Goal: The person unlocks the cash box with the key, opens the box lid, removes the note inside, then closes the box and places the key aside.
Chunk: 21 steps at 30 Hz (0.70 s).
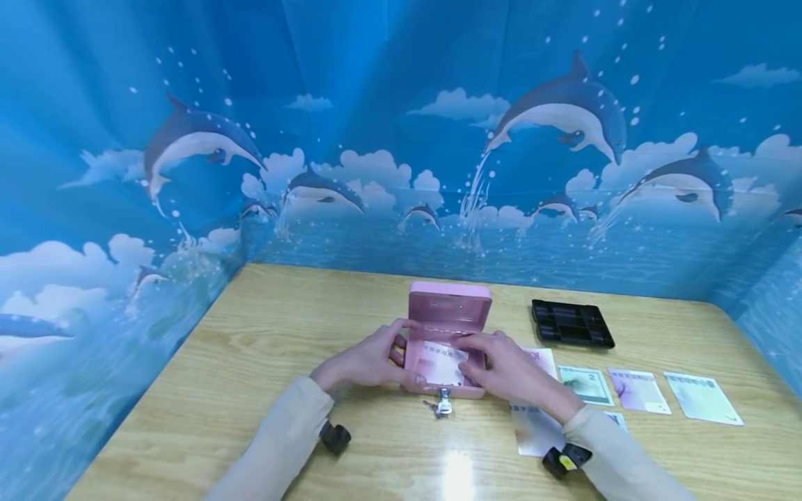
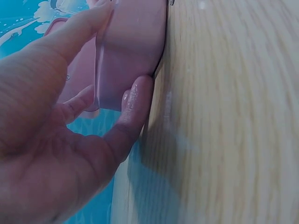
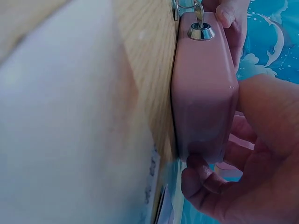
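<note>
A small pink metal cash box (image 1: 450, 303) stands on the table with its lid raised. Inside it lies a printed paper note (image 1: 441, 362). My left hand (image 1: 372, 356) holds the box's left side, thumb along the front corner; in the left wrist view its other fingers curl against the side wall. My right hand (image 1: 510, 365) reaches over the right rim, thumb and forefinger at the note. Its other fingers curl against the outer wall of the box in the right wrist view. Keys (image 1: 441, 407) hang from the front lock (image 3: 201, 31).
A black compartment tray (image 1: 571, 324) lies at the back right. Several printed notes are spread right of the box, among them a green one (image 1: 585, 385), a purple one (image 1: 638, 391) and a pale one (image 1: 703, 398). Another note (image 1: 535, 428) is partly under my right forearm.
</note>
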Tool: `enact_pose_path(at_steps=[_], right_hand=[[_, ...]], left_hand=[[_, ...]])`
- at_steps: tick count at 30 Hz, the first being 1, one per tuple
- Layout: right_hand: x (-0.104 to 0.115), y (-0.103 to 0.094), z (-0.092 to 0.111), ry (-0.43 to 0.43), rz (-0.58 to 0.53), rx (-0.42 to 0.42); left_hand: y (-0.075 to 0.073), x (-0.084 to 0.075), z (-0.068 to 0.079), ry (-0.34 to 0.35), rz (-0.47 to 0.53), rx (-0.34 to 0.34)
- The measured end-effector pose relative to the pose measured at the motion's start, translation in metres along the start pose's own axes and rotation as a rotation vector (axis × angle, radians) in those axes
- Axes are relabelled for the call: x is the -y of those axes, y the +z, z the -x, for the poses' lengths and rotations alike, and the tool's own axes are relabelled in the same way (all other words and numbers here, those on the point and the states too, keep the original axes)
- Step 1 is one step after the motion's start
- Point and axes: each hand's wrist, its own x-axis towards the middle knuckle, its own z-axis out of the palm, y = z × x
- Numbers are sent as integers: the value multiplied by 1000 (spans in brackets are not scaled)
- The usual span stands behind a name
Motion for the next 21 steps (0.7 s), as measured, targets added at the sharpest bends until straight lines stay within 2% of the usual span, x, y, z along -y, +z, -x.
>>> enact_pose_path(at_steps=[8,14,21], right_hand=[[1,0,-3,21,-7,41],[0,1,-2,0,-58,27],[2,1,3,36,-148,-9]], left_hand=[[0,0,0,-15,-3,-1],[0,0,0,-9,1,2],[0,-1,0,5,16,6]])
